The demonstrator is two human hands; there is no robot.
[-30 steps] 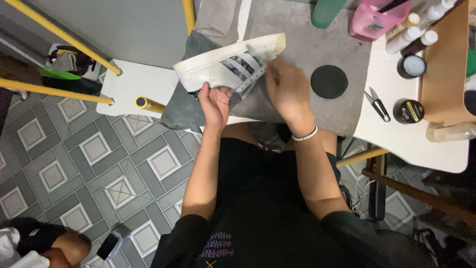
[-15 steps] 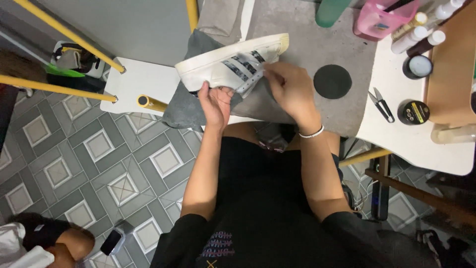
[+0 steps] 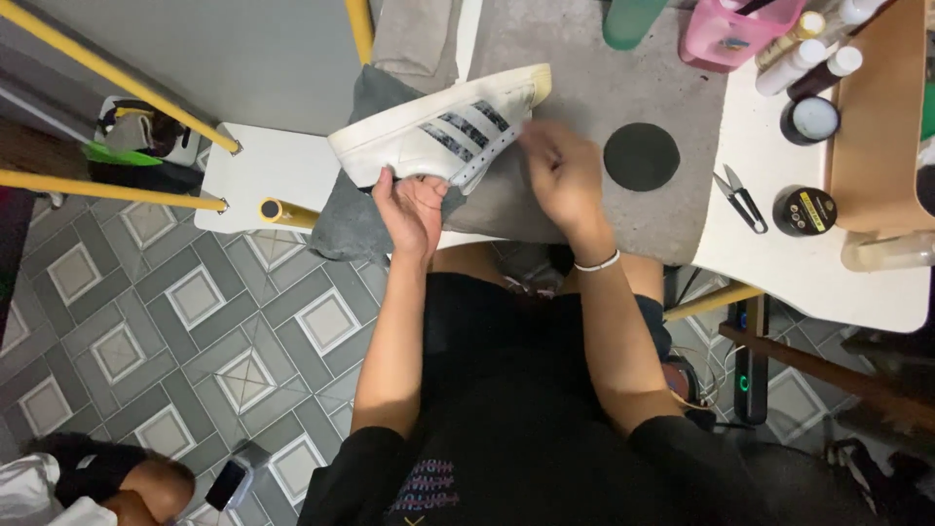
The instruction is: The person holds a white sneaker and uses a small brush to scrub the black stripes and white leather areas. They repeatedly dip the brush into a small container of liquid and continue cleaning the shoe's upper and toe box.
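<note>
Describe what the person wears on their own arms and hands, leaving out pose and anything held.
Both forearms are bare, with black sleeves ending near the elbows. The right hand has a thin white band around its wrist. The left hand shows no glove, ring or band.

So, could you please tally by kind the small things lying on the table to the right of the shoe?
Round black pad: 1
Small black-handled scissors: 1
Round lidded jars: 2
Pink plastic basket: 1
Total: 5
</note>
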